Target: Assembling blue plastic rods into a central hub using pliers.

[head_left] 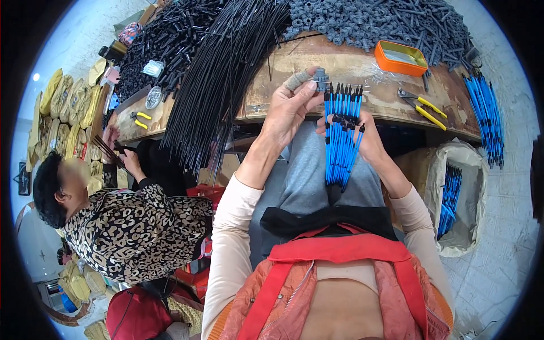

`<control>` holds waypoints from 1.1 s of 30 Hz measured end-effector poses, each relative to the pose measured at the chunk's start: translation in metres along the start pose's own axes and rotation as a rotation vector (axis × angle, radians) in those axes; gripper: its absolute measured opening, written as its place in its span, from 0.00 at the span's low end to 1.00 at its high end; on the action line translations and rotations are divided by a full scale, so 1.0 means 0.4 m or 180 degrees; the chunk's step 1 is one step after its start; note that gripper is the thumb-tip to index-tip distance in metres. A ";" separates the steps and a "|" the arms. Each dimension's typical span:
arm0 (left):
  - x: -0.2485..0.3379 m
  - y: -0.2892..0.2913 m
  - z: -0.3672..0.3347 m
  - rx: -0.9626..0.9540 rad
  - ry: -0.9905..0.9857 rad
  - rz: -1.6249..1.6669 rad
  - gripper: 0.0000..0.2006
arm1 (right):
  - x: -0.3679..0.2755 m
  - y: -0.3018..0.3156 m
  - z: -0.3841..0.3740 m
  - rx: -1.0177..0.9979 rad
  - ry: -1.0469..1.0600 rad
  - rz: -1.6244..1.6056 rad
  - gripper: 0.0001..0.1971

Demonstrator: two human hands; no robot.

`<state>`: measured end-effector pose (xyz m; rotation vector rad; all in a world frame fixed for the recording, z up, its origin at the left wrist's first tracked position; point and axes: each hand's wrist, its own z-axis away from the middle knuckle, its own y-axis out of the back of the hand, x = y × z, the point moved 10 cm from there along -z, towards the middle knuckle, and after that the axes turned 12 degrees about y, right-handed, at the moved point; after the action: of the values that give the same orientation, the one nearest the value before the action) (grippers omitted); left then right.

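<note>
In front of my lap, over the table's near edge, both hands are raised. My left hand (pixel 286 106) has a wrapped finger and pinches a ribbed grey plastic fitting (pixel 321 78) between thumb and fingers. Closed round a bundle of blue rods with black tips (pixel 341 150) is my right hand (pixel 367 139); the rods hang down over my knees. A thin metal wire runs sideways by the upper black tips, close to the fitting. Whether the wire passes through the fitting is hard to see.
On the wooden table (pixel 306 56) lie long black rods (pixel 221 73), a heap of grey fittings (pixel 368 22), an orange tray (pixel 401 58) and yellow-handled pliers (pixel 422 107). More blue rods (pixel 486 116) rest at the right edge, above a lined bin (pixel 473 198). A co-worker (pixel 127 229) sits at left.
</note>
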<state>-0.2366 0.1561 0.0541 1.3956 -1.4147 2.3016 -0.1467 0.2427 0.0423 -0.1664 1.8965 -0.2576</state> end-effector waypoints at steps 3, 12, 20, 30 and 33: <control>-0.001 -0.004 0.010 -0.0023 -0.0085 -0.0025 0.18 | 0.010 0.009 0.002 0.0109 -0.0119 0.0010 0.19; 0.002 -0.002 0.014 -0.0139 -0.0035 0.0052 0.19 | 0.014 0.004 0.001 0.0077 -0.0076 -0.0238 0.18; 0.027 -0.021 0.037 0.0409 -0.0473 -0.0755 0.20 | 0.036 0.024 0.003 0.0271 -0.0317 -0.0134 0.15; 0.061 -0.035 0.055 0.0779 -0.0789 -0.1281 0.22 | 0.032 0.008 0.003 0.0296 -0.0409 -0.0096 0.14; 0.061 -0.030 0.055 0.0777 -0.0762 -0.1196 0.20 | 0.034 0.006 0.003 0.0277 -0.0399 -0.0104 0.15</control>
<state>-0.2304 0.1377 0.0833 1.8727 -0.8355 2.1674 -0.1498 0.2417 0.0289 -0.1515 1.7561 -0.3435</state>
